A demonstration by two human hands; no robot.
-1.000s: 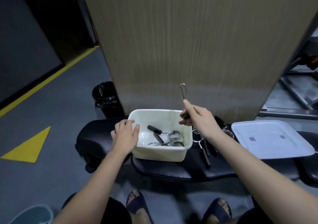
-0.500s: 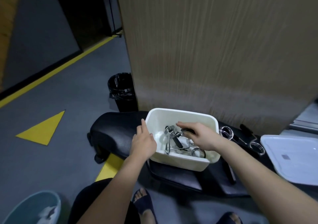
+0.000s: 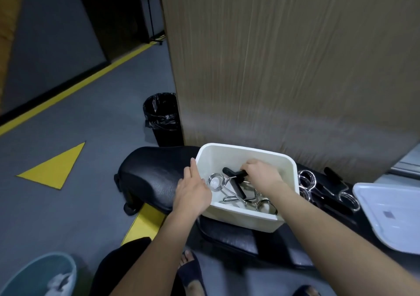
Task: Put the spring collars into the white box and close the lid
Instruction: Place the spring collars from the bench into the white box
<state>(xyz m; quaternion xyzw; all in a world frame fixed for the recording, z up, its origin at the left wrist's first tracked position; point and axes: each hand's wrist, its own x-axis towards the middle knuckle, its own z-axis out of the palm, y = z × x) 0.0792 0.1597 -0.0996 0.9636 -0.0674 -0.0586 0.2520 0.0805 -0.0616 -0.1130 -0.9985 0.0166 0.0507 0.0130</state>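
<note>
The white box (image 3: 241, 218) stands open on a black padded bench (image 3: 156, 179). Inside it lie chrome spring collars (image 3: 216, 182) with black handle grips. My right hand (image 3: 261, 175) is down inside the box, fingers closed on the black grip of one collar (image 3: 235, 173). My left hand (image 3: 193, 191) rests flat against the box's left wall, holding nothing. More spring collars (image 3: 306, 183) lie on the bench right of the box. The white lid (image 3: 391, 213) lies flat at the far right.
A wood-grain panel (image 3: 284, 68) rises right behind the bench. A black-lined bin (image 3: 163, 118) stands on the grey floor at its left corner. A pale blue bucket (image 3: 38, 275) sits bottom left. My sandalled feet (image 3: 191, 270) are below the bench.
My right hand carried a spring collar from above the rim down into the box and still grips it. The view swung left, shifting the box and lid rightward.
</note>
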